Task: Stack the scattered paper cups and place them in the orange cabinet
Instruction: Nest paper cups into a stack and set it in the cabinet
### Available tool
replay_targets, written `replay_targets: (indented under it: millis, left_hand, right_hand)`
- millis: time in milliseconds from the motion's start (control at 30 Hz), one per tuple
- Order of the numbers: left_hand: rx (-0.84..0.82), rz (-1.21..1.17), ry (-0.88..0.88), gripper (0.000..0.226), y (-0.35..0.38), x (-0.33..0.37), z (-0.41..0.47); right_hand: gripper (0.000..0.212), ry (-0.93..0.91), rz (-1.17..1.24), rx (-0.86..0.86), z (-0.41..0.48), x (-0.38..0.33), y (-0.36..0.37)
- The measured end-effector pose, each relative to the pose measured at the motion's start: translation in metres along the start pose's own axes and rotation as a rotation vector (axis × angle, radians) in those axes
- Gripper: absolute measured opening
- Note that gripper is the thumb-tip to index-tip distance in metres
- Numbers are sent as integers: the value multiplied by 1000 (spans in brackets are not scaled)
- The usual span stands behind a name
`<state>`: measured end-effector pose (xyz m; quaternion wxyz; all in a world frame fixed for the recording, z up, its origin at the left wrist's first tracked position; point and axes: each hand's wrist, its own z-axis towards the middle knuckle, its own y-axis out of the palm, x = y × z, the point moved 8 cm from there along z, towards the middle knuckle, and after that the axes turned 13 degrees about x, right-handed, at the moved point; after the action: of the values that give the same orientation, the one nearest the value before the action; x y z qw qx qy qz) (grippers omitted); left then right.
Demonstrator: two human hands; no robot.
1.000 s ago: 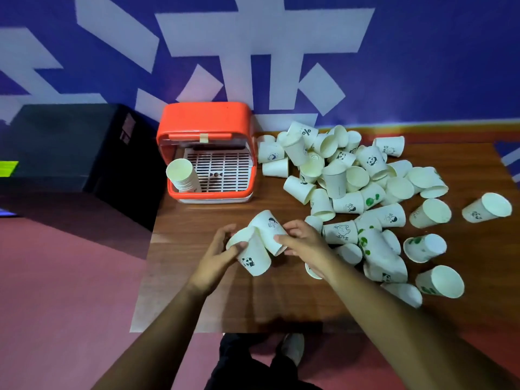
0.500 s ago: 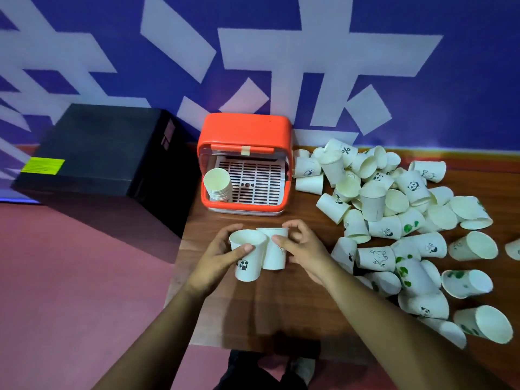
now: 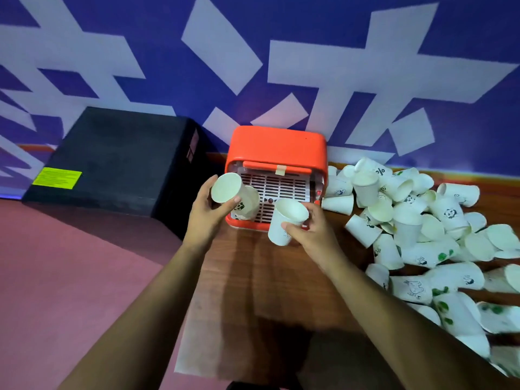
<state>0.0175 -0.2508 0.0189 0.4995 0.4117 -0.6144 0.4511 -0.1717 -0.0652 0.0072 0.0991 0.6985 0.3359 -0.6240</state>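
My left hand point(image 3: 206, 213) holds a white paper cup point(image 3: 226, 188) tipped with its mouth toward me, right in front of the left side of the orange cabinet point(image 3: 277, 144). That cup sits at or just over the cup stack point(image 3: 247, 205) lying inside the cabinet; I cannot tell if they touch. My right hand point(image 3: 312, 232) grips a second paper cup point(image 3: 285, 223), nearly upright, before the cabinet's lower front edge. A large pile of scattered paper cups point(image 3: 422, 232) covers the table to the right.
The wooden table point(image 3: 253, 291) carries the cabinet at its back left corner, against a blue and white wall. A black box point(image 3: 112, 161) with a yellow label stands on the floor to the left. The table's left edge drops to a reddish floor.
Both hands have lifted their cups from the table's middle up to the cabinet's front. The two cups, side by side before, are now apart, the left one tipped toward the cabinet.
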Motion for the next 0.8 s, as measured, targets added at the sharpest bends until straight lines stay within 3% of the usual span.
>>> replay_targets:
  millis: [167,300,467,667,733,800]
  left_hand:
    - [-94,81,125,66,25,-5,14]
    - [-141,155,124,69,33,-24,20]
    - [-222,406,101,83,41,-52,29]
    - [-422,444,79,106,41,-77,35]
    - [-420,371,62,96,35,-72,34]
    - [-360,246,16,73,25,-58,31]
  right_hand:
    - [60,17,-23,36,15,-1,3]
    - [63,31,-35,54,19,3,8]
    - [62,4,-54,82,23,1,20]
    - [59,-51,-35,53,29,-16,38]
    - [62,-74,-5,32,32,-23,48]
    - [63,-86,31,10,34,-28,58]
